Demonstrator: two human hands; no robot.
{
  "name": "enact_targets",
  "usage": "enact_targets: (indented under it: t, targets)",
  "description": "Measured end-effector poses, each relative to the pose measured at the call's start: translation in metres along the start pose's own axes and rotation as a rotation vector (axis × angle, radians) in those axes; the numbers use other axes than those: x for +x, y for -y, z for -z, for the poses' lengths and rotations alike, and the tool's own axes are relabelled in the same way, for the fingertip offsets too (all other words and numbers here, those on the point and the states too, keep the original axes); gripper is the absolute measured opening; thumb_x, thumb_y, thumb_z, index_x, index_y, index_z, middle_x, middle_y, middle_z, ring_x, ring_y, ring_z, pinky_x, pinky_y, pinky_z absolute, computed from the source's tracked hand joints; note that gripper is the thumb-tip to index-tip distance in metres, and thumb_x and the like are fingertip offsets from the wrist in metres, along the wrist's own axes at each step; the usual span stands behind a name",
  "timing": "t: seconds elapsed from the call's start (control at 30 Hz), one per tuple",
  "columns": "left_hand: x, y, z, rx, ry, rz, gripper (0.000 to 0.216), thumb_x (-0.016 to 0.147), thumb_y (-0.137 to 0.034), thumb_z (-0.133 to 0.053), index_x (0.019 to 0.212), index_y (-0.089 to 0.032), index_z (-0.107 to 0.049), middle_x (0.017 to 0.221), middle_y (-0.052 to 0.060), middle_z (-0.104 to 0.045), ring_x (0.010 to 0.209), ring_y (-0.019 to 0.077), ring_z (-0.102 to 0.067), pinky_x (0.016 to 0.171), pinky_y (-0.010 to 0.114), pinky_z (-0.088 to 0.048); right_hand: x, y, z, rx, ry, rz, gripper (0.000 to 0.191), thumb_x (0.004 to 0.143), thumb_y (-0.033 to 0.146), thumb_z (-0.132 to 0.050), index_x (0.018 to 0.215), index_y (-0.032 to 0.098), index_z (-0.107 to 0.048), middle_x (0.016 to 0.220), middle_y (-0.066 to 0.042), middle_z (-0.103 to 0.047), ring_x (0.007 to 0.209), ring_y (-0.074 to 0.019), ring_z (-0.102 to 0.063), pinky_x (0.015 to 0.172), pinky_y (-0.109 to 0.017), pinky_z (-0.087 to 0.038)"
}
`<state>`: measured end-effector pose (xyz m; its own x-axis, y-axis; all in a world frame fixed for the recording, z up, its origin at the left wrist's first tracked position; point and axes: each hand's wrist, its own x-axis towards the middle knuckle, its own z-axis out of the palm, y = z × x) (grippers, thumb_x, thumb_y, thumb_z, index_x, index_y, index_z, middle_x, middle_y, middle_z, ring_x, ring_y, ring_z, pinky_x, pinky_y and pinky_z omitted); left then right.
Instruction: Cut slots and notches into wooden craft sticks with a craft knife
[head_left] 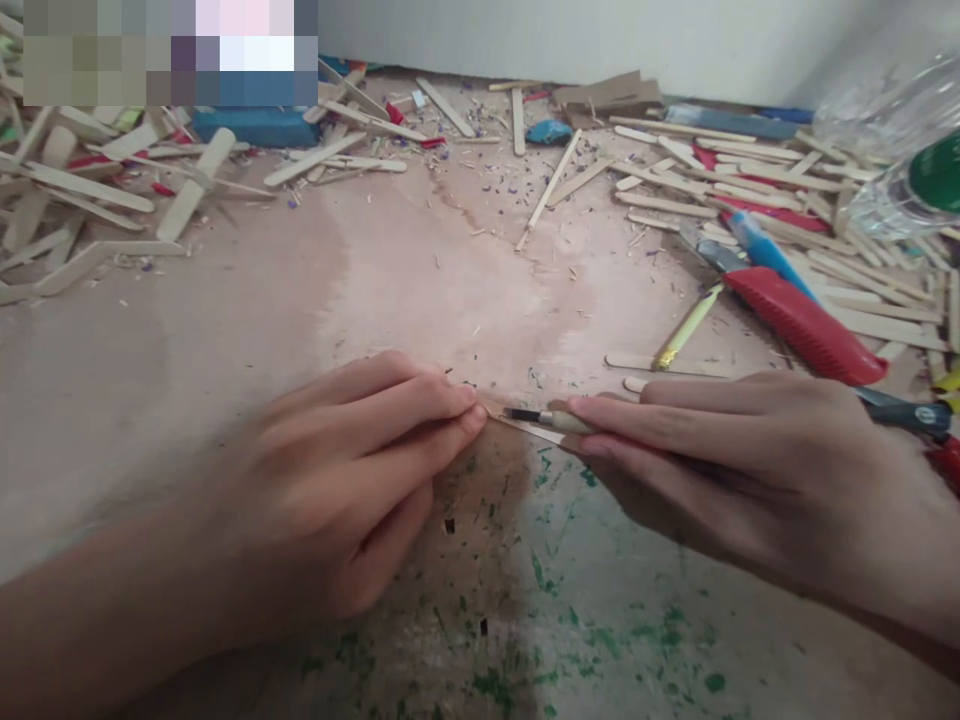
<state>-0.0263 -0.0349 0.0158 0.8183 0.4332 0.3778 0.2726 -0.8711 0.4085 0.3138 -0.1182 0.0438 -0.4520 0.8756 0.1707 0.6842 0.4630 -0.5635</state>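
Wooden and thin, the stick (541,434) runs sideways, well in from the tabletop's (420,270) back edge, from the left fingers (450,401) pinching its end toward the right fingers (637,424) pinching a black-tipped tool (559,421).

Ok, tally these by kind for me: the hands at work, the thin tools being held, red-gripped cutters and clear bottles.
Hands: 2, one left hand and one right hand
Held thin tool: 1
Red-gripped cutter: 1
Clear bottle: 1
Total: 5
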Motion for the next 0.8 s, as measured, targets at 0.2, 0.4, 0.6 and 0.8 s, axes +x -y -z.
enact_targets:
  t: [0.2, 0.4, 0.6, 0.8]
  targets:
    - [0.002, 0.000, 0.006, 0.015, 0.081, -0.026, 0.044, 0.123, -0.006, -0.057, 0.157, -0.024, -0.078, 0.146, 0.009, -0.093, 0.132, 0.0292, -0.091, 0.120, 0.048, -0.083, 0.002, 0.007, 0.000, -0.071, 0.018, -0.024, 0.032, 0.137, 0.034, -0.065, 0.137, 0.025, -0.097, 0.103, -0.006, -0.099, 0.073, -0.0226, -0.092, 0.063, -0.033, -0.072]
    - [-0.002, 0.002, 0.001, 0.010, 0.022, -0.017, 0.048, 0.122, -0.004, -0.055, 0.159, -0.026, -0.077, 0.144, 0.009, -0.093, 0.130, 0.0303, -0.090, 0.117, 0.050, -0.083, -0.001, 0.007, -0.001, -0.051, -0.012, -0.051, 0.026, 0.132, 0.042, -0.077, 0.142, 0.029, -0.096, 0.101, -0.006, -0.097, 0.077, -0.0234, -0.090, 0.064, -0.033, -0.071]
    - [-0.003, 0.004, -0.002, 0.016, 0.010, -0.038, 0.047, 0.122, -0.003, -0.056, 0.160, -0.020, -0.077, 0.147, 0.013, -0.092, 0.127, 0.0308, -0.088, 0.112, 0.049, -0.083, -0.019, 0.003, -0.004, -0.104, -0.046, -0.043, 0.046, 0.122, 0.069, -0.087, 0.144, 0.031, -0.097, 0.095, -0.010, -0.089, 0.083, -0.0274, -0.086, 0.063, -0.034, -0.067]
    - [0.000, 0.003, -0.002, 0.009, 0.006, -0.053, 0.048, 0.122, -0.004, -0.054, 0.161, -0.023, -0.076, 0.143, 0.010, -0.093, 0.128, 0.0300, -0.089, 0.117, 0.050, -0.084, -0.010, 0.005, 0.000, -0.134, -0.036, -0.032, 0.033, 0.130, 0.053, -0.081, 0.143, 0.026, -0.096, 0.088, -0.006, -0.086, 0.071, -0.0206, -0.080, 0.061, -0.031, -0.062]
